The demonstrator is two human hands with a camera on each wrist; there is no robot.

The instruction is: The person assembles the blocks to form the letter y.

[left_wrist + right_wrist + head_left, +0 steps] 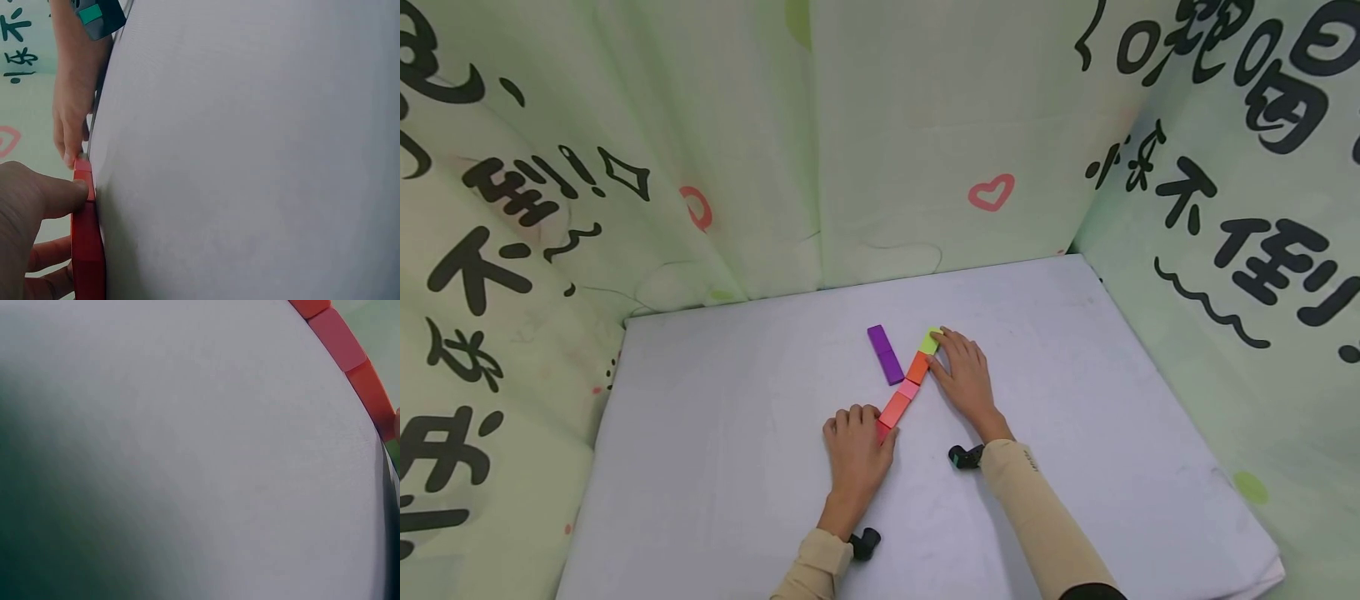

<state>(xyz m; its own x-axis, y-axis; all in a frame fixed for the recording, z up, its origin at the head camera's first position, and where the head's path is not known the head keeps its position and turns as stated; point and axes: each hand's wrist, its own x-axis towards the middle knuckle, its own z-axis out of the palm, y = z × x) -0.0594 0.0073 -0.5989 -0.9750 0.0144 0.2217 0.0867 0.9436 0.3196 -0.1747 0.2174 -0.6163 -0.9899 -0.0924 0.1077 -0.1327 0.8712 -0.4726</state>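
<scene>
A slanting line of coloured blocks lies end to end on the white table. At its near end my left hand (853, 450) holds a red block (89, 259), thumb on one side and fingers on the other. A salmon block (894, 409), a pink block (908, 389) and an orange block (917, 367) continue the line away from me. My right hand (966, 375) pinches the yellow-green block (930, 342) at the far end, its thumb beside the joint with the orange one. To the left of the line, two purple blocks (886, 354) lie end to end, their near end close to the pink block.
The white-covered table (715, 467) is bordered at the back and sides by a pale green printed curtain (887, 167). Black wrist cameras stick out below the left wrist and beside the right one.
</scene>
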